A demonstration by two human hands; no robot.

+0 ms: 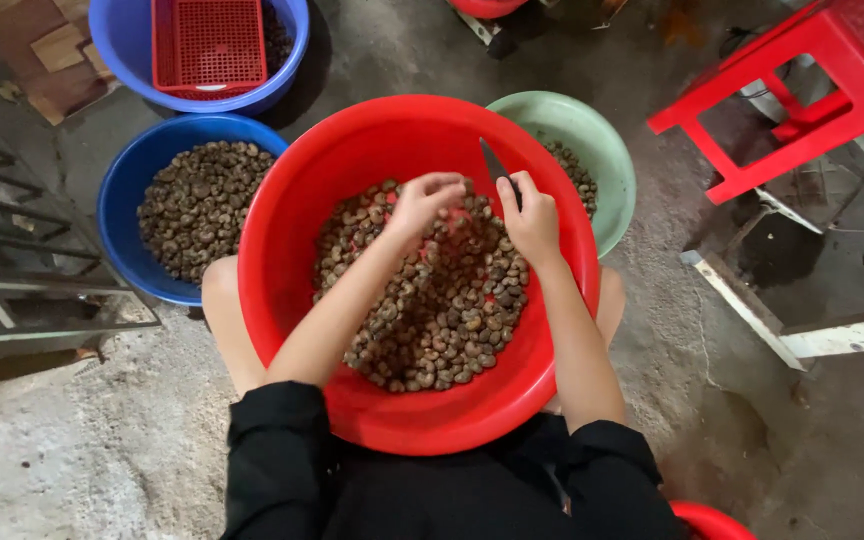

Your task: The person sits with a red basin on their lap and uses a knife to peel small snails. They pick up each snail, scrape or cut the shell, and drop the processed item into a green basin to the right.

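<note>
At frame centre, the left hand (424, 200) pinches a nut over the red basin (282, 250); the right hand (530, 218) grips a knife (493, 160), blade up and clear of the fingers.

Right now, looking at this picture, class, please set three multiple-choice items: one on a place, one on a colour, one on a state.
1. Where is the red basket?
A. in the far blue basin
B. on the stool
C. in the green basin

2. What colour is the basin under both hands?
A. blue
B. green
C. red

3. What does the right hand hold?
A. nothing
B. a knife
C. a spoon

Answers:
1 A: the basket lies inside the far blue basin.
2 C: its rim is red.
3 B: the knife blade sticks up from the closed hand, while the left hand pinches a nut.
</note>
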